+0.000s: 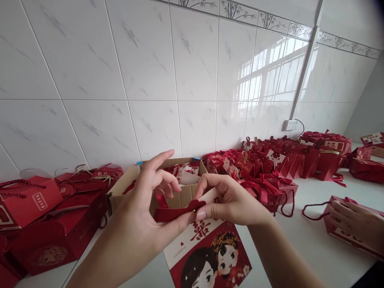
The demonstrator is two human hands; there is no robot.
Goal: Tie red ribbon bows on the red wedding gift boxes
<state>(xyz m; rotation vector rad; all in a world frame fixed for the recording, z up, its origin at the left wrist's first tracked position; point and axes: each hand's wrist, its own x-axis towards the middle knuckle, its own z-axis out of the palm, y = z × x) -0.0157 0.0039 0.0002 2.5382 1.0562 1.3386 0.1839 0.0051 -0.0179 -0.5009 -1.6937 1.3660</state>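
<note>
In the middle of the head view is a red and white gift box (pixel 207 256), tilted, printed with two cartoon figures and a red character. Its top has a scalloped red closure (pixel 196 205) with a small gold-coloured spot. My right hand (pixel 231 200) pinches the top edge beside this closure, its thumb on the front. My left hand (pixel 156 200) has its fingers raised and spread, while its thumb touches the top of the box close to my right thumb. A red strip passes behind my left thumb; its far end is partly hidden.
An open cardboard carton (pixel 177 196) with red and white packaging stands behind my hands. Red gift boxes (pixel 72 220) are stacked at left, and many more (pixel 288 158) line the tiled wall. At right, another person's hand (pixel 354 224) rests on a corded red box (pixel 336 218).
</note>
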